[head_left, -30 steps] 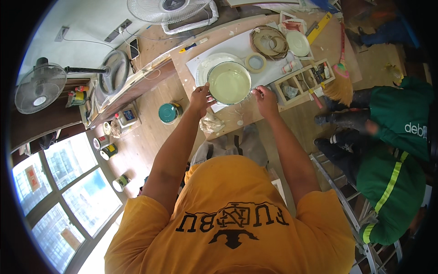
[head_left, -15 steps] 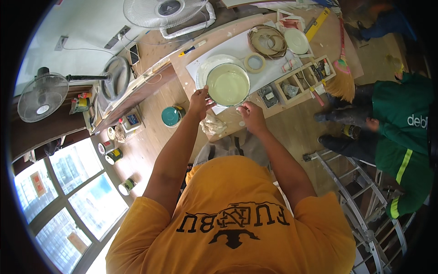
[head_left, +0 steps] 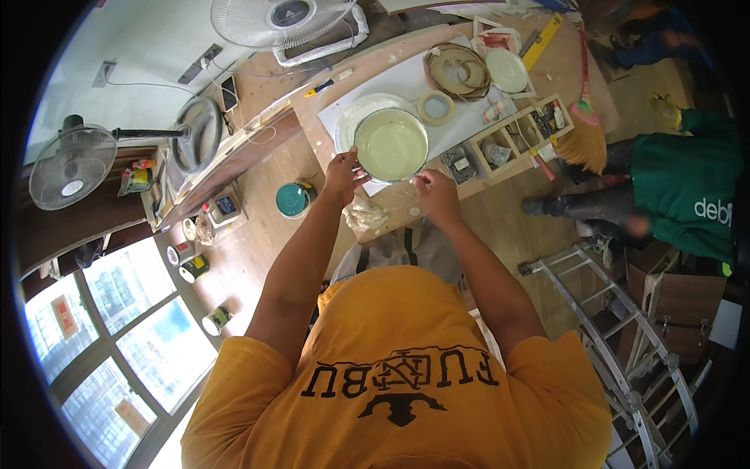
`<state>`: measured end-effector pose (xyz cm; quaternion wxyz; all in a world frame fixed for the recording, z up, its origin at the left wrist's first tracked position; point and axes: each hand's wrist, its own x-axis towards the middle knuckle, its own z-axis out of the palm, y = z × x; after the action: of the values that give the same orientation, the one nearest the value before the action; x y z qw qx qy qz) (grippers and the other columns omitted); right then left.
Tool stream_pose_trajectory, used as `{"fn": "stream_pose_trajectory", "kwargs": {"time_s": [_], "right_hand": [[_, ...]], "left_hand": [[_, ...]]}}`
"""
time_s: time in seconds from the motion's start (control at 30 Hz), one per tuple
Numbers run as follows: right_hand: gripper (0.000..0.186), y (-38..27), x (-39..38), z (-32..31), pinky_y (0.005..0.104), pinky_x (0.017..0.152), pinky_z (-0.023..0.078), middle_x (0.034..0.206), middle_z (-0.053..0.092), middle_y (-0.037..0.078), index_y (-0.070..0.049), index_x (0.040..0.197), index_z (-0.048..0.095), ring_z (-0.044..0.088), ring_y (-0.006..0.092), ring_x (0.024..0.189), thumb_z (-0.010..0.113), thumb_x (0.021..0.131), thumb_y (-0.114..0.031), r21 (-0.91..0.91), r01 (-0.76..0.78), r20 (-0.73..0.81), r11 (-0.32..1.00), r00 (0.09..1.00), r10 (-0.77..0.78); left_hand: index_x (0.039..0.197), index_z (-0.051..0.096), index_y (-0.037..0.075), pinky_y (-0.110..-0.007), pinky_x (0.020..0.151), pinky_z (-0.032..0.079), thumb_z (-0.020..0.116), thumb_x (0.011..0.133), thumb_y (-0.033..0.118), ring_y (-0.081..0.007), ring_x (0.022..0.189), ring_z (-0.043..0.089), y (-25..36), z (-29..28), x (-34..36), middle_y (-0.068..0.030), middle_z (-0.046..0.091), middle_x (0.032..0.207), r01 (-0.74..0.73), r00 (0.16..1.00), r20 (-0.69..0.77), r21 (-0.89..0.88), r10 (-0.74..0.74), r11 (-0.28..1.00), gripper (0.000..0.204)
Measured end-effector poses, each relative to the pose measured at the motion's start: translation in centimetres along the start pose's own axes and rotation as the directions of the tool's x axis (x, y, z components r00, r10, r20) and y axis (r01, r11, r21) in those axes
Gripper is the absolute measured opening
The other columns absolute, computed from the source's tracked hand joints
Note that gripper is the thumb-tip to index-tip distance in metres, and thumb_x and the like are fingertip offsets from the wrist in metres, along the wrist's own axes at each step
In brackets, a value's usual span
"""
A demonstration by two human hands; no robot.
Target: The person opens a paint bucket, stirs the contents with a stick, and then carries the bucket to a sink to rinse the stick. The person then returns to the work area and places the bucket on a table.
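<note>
While the left hand [head_left: 341,180] grips the rim of the pot [head_left: 427,150] ahead-right of it, the right hand [head_left: 437,197] is half-curled below the pot's near-right edge, contact unclear. Lid's off, pale-green liquid [head_left: 392,142] already in; lifted or resting, can't tell.

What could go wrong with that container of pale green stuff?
The left hand grips one side of the round container, so a slip could tip out its pale contents. A spill might splash the roll of tape close by. The crumpled cloth, near the table's edge, could get knocked to the floor.
</note>
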<state>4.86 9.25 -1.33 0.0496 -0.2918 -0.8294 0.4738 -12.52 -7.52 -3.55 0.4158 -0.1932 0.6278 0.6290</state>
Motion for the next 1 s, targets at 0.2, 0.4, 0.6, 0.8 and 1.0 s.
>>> {"fn": "stream_pose_trajectory", "kwargs": {"time_s": [0.2, 0.4, 0.6, 0.8, 1.0], "right_hand": [[0.02, 0.2, 0.1, 0.0, 0.044, 0.074, 0.052, 0.087, 0.069, 0.019, 0.001, 0.09, 0.068, 0.067, 0.0381, 0.082, 0.068, 0.091, -0.02, 0.019, -0.02, -0.13, 1.0, 0.991, 0.022], [0.021, -0.1, 0.0, 0.5, 0.0436, 0.073, 0.052, 0.085, 0.068, 0.02, 0.003, 0.087, 0.065, 0.067, 0.0379, 0.081, 0.068, 0.09, -0.018, -0.003, 0.008, -0.141, 1.0, 0.99, -0.008], [0.019, -0.5, -1.9, 3.3, 0.0453, 0.073, 0.051, 0.084, 0.067, 0.019, 0.002, 0.087, 0.064, 0.065, 0.0391, 0.08, 0.067, 0.091, -0.017, 0.054, 0.087, -0.075, 0.995, 0.994, -0.083], [0.019, 0.7, -1.6, 2.9, 0.0452, 0.073, 0.052, 0.086, 0.067, 0.019, 0.001, 0.089, 0.064, 0.065, 0.039, 0.081, 0.068, 0.091, -0.017, 0.12, 0.013, -0.235, 0.993, 0.972, 0.016], [0.016, 0.2, -2.3, 4.2, 0.0461, 0.073, 0.051, 0.086, 0.066, 0.02, 0.001, 0.091, 0.063, 0.065, 0.0399, 0.081, 0.066, 0.093, -0.016, 0.112, 0.082, -0.192, 0.99, 0.979, -0.06]], "left_hand": [[0.12, 0.052, 0.003, -0.038, 0.078, 0.06, 0.062, 0.1, 0.039, -0.0165, 0.084, 0.056, 0.1, 0.1, 0.0, -0.0071, 0.054, 0.102, -0.01, 1.0, -0.004, -0.008, 0.01, 1.0, 0.042], [0.12, 0.053, 0.003, -0.038, 0.077, 0.06, 0.062, 0.1, 0.038, -0.0168, 0.083, 0.056, 0.0, 0.0, -0.1, -0.0071, 0.055, 0.102, -0.001, 1.0, -0.013, 0.009, 0.001, 1.0, 0.042], [0.12, 0.053, 0.003, -0.038, 0.077, 0.06, 0.061, 0.101, 0.038, -0.0168, 0.083, 0.056, 0.0, 0.1, 0.0, -0.0071, 0.055, 0.101, -0.006, 1.0, -0.017, 0.006, 0.006, 1.0, 0.041], [0.119, 0.053, 0.003, -0.039, 0.077, 0.06, 0.061, 0.101, 0.038, -0.0172, 0.083, 0.056, 0.0, -0.1, 0.2, -0.0075, 0.054, 0.101, -0.001, 1.0, -0.003, -0.001, 0.001, 1.0, 0.041], [0.118, 0.052, 0.003, -0.04, 0.078, 0.06, 0.061, 0.101, 0.039, -0.017, 0.083, 0.055, -0.1, -0.2, 0.3, -0.0073, 0.054, 0.101, -0.007, 1.0, 0.006, 0.001, 0.007, 1.0, 0.041]]}}
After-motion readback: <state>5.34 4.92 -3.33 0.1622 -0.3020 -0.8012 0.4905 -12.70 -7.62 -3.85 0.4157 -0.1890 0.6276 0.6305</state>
